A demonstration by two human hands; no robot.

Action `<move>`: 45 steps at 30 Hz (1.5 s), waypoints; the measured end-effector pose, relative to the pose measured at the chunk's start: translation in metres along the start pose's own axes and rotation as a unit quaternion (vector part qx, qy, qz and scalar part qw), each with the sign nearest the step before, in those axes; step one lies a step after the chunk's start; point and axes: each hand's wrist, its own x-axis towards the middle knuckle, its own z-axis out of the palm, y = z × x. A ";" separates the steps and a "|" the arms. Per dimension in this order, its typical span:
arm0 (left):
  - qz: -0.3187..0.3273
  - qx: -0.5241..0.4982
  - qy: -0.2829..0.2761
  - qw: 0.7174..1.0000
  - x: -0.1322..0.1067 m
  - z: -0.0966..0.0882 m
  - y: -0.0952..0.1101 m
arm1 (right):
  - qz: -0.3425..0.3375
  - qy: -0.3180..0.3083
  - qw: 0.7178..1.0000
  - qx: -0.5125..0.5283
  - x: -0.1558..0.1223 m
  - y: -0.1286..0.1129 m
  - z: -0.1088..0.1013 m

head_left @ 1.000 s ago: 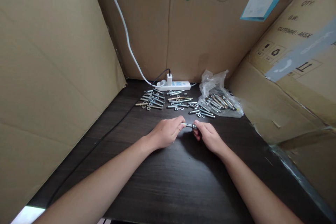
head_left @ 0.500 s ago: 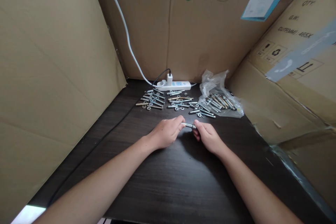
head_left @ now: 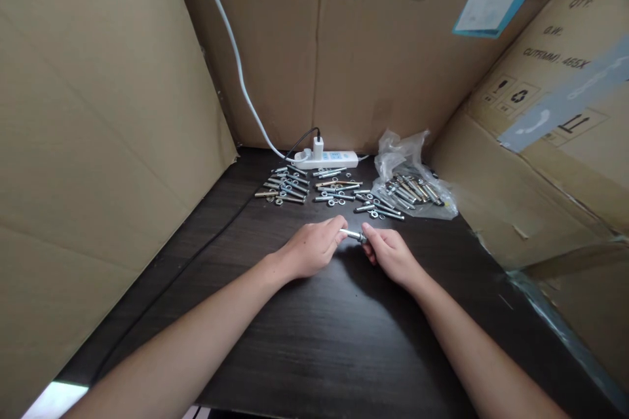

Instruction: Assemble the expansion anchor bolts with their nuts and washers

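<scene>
Head view: left hand [head_left: 314, 247] pinches one end of a bolt [head_left: 351, 234], right hand [head_left: 390, 253] grips the other end, bolt held between them over the desk [head_left: 314, 340]. Loose bolts [head_left: 293, 199] and nuts [head_left: 331, 203] lie in groups beyond, beside a clear bag [head_left: 439, 211] holding more, power strip [head_left: 340, 163] behind.

The near tabletop [head_left: 319, 353] gives passage — beyond the hands [head_left: 309, 249], loose bolts [head_left: 339, 184] and a plastic bag [head_left: 400, 156] obstruct.

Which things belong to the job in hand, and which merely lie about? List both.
Job, it seems:
bolt, held by left hand and right hand
loose fasteners
bagged bolts

Merely about:
power strip
charger
black cable
cardboard boxes
</scene>
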 end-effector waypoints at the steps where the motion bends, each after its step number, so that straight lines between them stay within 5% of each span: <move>1: 0.001 0.000 0.000 1.000 0.000 0.000 0.000 | -0.010 0.003 1.000 0.001 0.000 0.000 -0.001; 6: 0.007 0.002 0.008 1.000 -0.001 0.000 -0.001 | -0.067 -0.011 0.997 0.029 -0.001 -0.003 -0.001; 12: 0.011 -0.003 0.006 1.000 -0.001 0.000 0.001 | 0.020 -0.021 0.995 0.100 -0.001 -0.004 0.004; 19: 0.011 -0.002 0.012 1.000 -0.001 0.001 -0.001 | -0.042 -0.015 0.997 0.070 -0.001 -0.005 -0.002; 30: 0.008 0.005 0.004 1.000 -0.001 -0.001 0.003 | 0.038 -0.014 0.992 0.121 -0.001 -0.009 0.001; 37: 0.002 -0.008 -0.019 1.000 -0.002 0.001 0.002 | -0.036 0.012 0.987 0.158 -0.004 -0.011 -0.004; 45: 0.007 -0.026 -0.010 1.000 -0.001 0.001 0.001 | -0.122 0.047 0.975 0.182 -0.008 -0.013 0.020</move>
